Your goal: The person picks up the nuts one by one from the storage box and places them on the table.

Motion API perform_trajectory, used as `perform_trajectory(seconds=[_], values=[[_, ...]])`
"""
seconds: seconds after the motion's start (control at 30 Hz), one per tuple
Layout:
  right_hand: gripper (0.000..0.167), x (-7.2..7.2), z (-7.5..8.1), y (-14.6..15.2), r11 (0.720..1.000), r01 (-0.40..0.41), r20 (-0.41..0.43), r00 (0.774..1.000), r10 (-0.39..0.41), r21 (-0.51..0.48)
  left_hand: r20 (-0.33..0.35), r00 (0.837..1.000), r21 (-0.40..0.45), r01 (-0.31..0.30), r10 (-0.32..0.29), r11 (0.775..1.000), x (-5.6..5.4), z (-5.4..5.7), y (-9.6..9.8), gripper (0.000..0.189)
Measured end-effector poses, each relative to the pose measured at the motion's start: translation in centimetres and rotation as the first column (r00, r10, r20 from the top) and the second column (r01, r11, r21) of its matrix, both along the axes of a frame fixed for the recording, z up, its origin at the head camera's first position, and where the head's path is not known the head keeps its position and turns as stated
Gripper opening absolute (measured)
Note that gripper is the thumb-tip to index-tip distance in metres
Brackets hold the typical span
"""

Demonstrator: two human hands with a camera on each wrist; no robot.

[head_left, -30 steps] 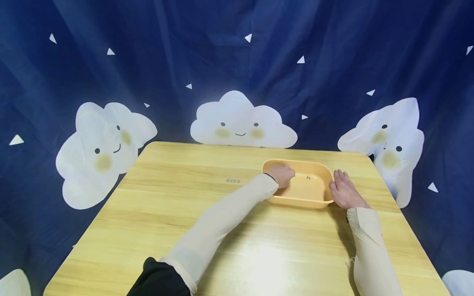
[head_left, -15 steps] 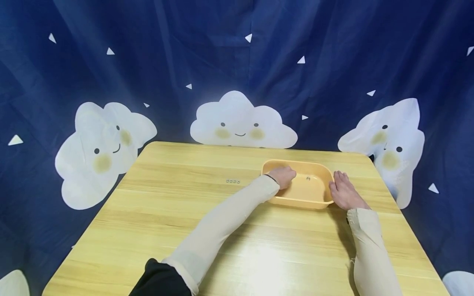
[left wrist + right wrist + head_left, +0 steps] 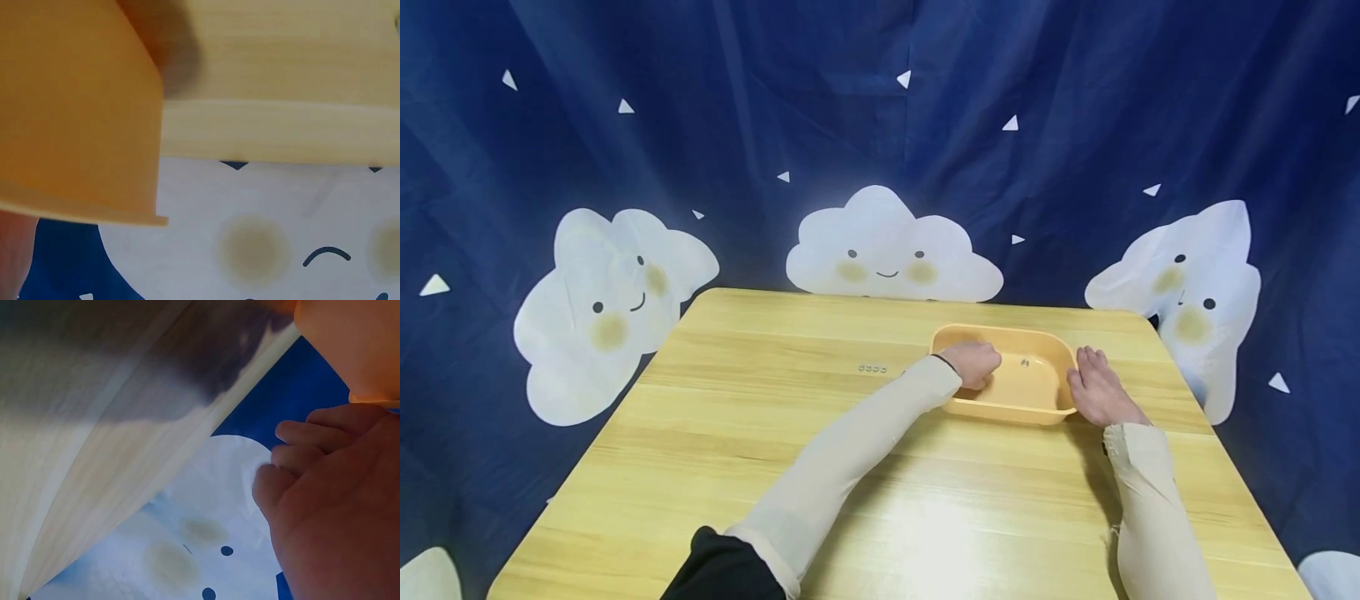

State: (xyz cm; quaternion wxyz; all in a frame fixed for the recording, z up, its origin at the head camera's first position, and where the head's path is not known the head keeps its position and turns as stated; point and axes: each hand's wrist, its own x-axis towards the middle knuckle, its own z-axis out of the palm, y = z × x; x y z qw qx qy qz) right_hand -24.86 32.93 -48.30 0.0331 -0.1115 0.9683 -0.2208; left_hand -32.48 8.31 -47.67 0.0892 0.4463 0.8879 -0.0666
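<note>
A yellow-orange plastic basin (image 3: 1009, 412) with rounded corners stands on the table's far right part. My left hand (image 3: 973, 364) reaches over its left side into it, knuckles up and fingers pointing down. I cannot tell what those fingers hold, as they are hidden. To the right of that hand, a small shiny thing (image 3: 1025, 363) lies on the basin's floor. My right hand (image 3: 1103, 387) rests against the basin's right wall with its fingers extended. In the left wrist view the basin's outer wall (image 3: 81, 125) fills the left side, with little of the hand showing.
Several small shiny pieces (image 3: 872, 368) lie in a short row on the wooden table (image 3: 775, 442), left of the basin. A dark blue curtain (image 3: 850, 108) with clouds and white triangles hangs behind the table's back edge.
My left hand has shifted slightly rightward and down inside the basin. The right hand and the row of pieces stay in place.
</note>
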Motion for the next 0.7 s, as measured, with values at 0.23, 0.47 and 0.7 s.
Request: perform_trajectory(seconds=[0.23, 0.47, 0.7], values=[[0.06, 0.01, 0.0, -0.04, 0.998, 0.019, -0.044, 0.999, -0.016, 0.059, 0.106, 0.994, 0.086, -0.022, 0.013, 0.996, -0.27, -0.08, -0.14, 0.043], [0.059, 0.04, -0.2, 0.0, 0.999, 0.008, -0.047, 0.999, -0.005, 0.048, 0.177, 0.982, 0.174, -0.088, 0.057, 0.981, 0.24, 0.08, -0.48, 0.045], [0.059, -0.01, -0.03, -0.02, 0.999, -0.001, -0.031, 1.0, 0.003, 0.035, 0.244, 0.965, 0.206, -0.151, 0.099, 0.967, 0.49, 0.22, -0.59, 0.036]])
